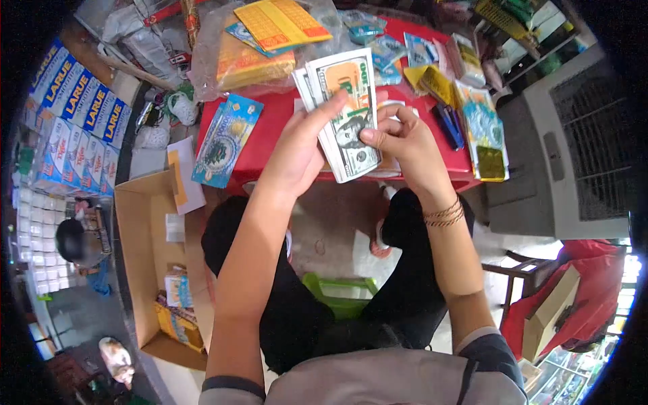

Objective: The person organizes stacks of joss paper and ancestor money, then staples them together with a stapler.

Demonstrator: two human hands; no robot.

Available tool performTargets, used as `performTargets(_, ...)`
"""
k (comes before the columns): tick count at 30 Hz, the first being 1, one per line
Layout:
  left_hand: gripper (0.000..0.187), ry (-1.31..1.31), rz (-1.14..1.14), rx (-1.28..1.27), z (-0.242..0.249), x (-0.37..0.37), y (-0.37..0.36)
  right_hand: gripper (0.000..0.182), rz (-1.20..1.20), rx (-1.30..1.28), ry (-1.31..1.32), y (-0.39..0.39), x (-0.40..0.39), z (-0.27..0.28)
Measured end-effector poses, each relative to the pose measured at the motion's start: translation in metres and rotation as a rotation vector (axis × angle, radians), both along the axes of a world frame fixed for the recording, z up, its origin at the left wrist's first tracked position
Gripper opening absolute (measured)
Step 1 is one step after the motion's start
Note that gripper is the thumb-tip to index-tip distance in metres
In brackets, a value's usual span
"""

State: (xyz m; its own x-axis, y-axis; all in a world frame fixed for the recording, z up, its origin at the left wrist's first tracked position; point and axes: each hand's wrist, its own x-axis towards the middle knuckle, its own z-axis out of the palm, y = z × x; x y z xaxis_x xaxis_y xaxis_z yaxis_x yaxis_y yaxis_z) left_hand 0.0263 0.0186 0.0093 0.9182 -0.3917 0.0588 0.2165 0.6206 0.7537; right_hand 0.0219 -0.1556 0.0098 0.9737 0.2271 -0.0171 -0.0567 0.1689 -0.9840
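**One wad of banknote paper, two hands on it**

A single stack of dollar-style notes is held upright-tilted over the front edge of the red table. The left hand is clamped around the stack's left side, thumb laid across the face of the top note. The right hand pinches the lower right part of the top note between thumb and fingers, so both hands are closed on the same stack, close together but not touching each other. Gold bracelets ring the right wrist; how many strands cannot be told.

On the table behind the stack lie two yellow printed sheets: one orange-gridded sheet on top, one plain yellow bundle in clear plastic under it. One blue-green packet hangs over the table's left edge. To the right sit several small blue and yellow packets, overlapping too much to count, and dark blue pens.

On the floor to the left is one open cardboard box with small packs inside. Further left, stacked blue-and-white cartons read LARUE; at least four labels show. A grey fan unit stands to the right. A green stool shows between the person's knees.
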Motion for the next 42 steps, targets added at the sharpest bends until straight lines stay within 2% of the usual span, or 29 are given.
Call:
performTargets(2,0.048,0.009,0.070,0.060,0.006,-0.002,-0.001,0.023,0.039,-0.016,0.103,0.001,0.002,0.004)
performTargets(4,0.044,-0.003,0.086,0.068,0.003,0.001,-0.002,0.021,0.059,-0.003,0.061,0.002,0.002,0.001)
performTargets(6,0.044,-0.067,0.221,0.178,0.002,0.003,-0.004,0.020,0.065,0.011,0.012,0.005,0.001,-0.001)
performTargets(8,0.044,-0.010,0.264,0.215,-0.003,0.006,-0.007,0.018,-0.026,-0.098,-0.189,0.006,-0.001,-0.005)
performTargets(10,0.041,0.082,0.372,0.230,0.001,0.005,-0.011,0.017,-0.060,-0.088,-0.188,0.004,0.001,-0.010)
performTargets(11,0.046,0.167,0.420,0.112,0.004,0.007,-0.017,0.017,-0.104,-0.096,-0.175,0.003,0.001,-0.010)
performTargets(14,0.049,0.141,0.508,0.183,0.003,0.010,-0.022,0.020,-0.173,-0.123,-0.158,-0.001,0.003,-0.014)
performTargets(19,0.035,0.014,0.500,0.165,0.004,0.006,-0.023,0.024,-0.193,-0.157,-0.162,-0.005,0.003,-0.010)
performTargets(22,0.037,-0.017,0.550,0.188,0.004,0.004,-0.022,0.021,-0.177,-0.279,-0.185,-0.004,0.002,-0.010)
performTargets(24,0.039,0.000,0.563,0.177,0.004,0.004,-0.019,0.018,-0.245,-0.168,-0.275,0.004,0.001,-0.012)
performTargets(27,0.040,-0.034,0.560,0.178,0.000,0.005,-0.013,0.017,-0.159,-0.105,-0.156,0.005,-0.001,-0.005)
performTargets(33,0.046,0.081,0.690,0.183,-0.006,0.010,0.001,0.017,-0.216,-0.055,-0.269,-0.005,0.020,-0.014)
performTargets(34,0.046,0.075,0.683,0.188,-0.007,0.011,0.006,0.018,-0.249,0.032,-0.305,-0.011,0.026,-0.007)
performTargets(37,0.040,0.125,0.646,0.207,0.005,0.013,0.003,0.023,-0.416,0.033,-0.354,-0.054,0.045,0.004)
performTargets(38,0.040,0.110,0.629,0.206,0.008,0.021,-0.002,0.025,-0.492,0.190,-0.356,-0.064,0.055,0.001)
performTargets(40,0.037,0.043,0.380,0.177,0.012,0.038,-0.011,0.026,-0.528,0.375,-0.285,-0.086,0.059,0.000)
performTargets(41,0.036,0.135,0.369,0.361,0.020,0.053,-0.022,0.017,-0.557,0.438,-0.259,-0.090,0.058,0.002)
performTargets(42,0.034,0.045,0.242,0.292,0.017,0.074,-0.031,0.017,-0.545,0.437,-0.269,-0.093,0.061,0.004)
